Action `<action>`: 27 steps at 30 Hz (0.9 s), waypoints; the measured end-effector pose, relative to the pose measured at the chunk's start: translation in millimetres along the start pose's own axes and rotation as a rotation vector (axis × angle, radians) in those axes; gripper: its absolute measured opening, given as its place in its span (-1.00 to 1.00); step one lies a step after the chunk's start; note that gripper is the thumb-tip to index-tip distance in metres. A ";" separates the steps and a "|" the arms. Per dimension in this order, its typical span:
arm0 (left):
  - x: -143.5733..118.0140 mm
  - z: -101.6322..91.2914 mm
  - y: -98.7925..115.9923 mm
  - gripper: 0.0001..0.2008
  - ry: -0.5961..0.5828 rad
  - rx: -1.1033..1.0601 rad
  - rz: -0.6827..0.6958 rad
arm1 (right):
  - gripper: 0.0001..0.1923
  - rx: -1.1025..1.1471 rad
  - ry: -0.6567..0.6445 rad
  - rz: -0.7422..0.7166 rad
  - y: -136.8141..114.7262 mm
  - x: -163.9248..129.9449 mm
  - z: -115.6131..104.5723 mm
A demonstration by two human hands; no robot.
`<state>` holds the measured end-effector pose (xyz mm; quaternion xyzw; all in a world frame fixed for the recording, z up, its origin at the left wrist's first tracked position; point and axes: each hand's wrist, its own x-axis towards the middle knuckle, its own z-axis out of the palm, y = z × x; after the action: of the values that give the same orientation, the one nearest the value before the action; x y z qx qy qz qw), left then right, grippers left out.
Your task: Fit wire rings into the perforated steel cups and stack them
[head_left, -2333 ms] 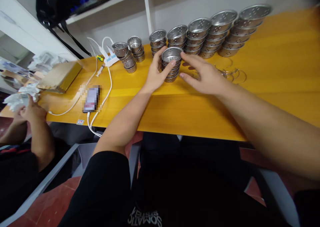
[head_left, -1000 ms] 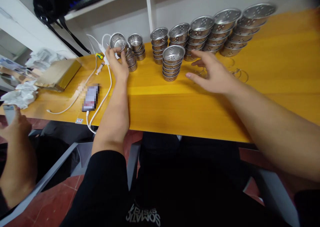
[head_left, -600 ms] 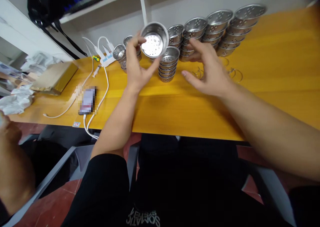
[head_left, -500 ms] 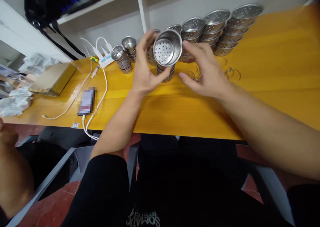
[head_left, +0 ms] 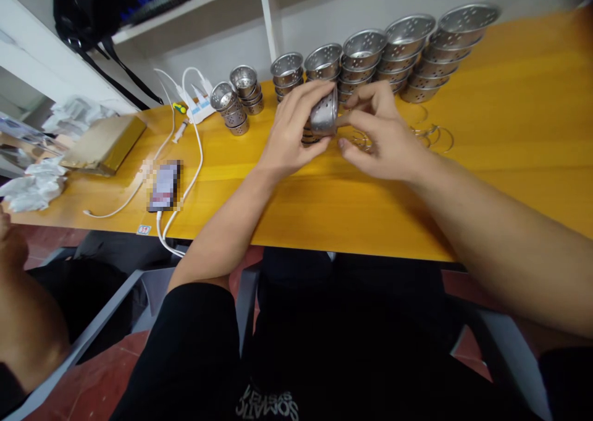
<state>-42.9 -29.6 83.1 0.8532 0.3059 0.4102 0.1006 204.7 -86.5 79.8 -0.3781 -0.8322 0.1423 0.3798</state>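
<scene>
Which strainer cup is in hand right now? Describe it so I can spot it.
On the yellow table, find the row of stacked steel cups along the wall. Just before it, the left hand and right hand meet around one cup, the only one tipped sideways and off the table.

Silver metal cup [head_left: 324, 113] dotted with small holes, matching silver stacks [head_left: 393, 54], glossy yellow-orange wood-grain table [head_left: 509, 118], white cables [head_left: 197, 131], black bag [head_left: 88, 7], black clothing [head_left: 278, 347].
</scene>
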 end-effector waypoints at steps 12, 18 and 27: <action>2.1 -3.7 10.1 -0.44 -0.036 -0.161 -0.115 | -0.52 0.141 0.135 0.097 -4.1 5.2 -3.8; 1.6 -5.2 7.3 -0.40 -0.140 0.097 0.106 | -0.57 0.250 0.179 0.059 -7.3 8.7 -4.4; -1.1 -13.7 -0.6 -0.19 0.096 -0.018 -0.041 | -0.52 0.319 0.202 0.148 -2.6 6.3 -21.1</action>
<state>-54.1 -30.9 91.0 0.8251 0.3241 0.4514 0.1021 216.3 -84.7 98.6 -0.3858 -0.7268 0.2610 0.5048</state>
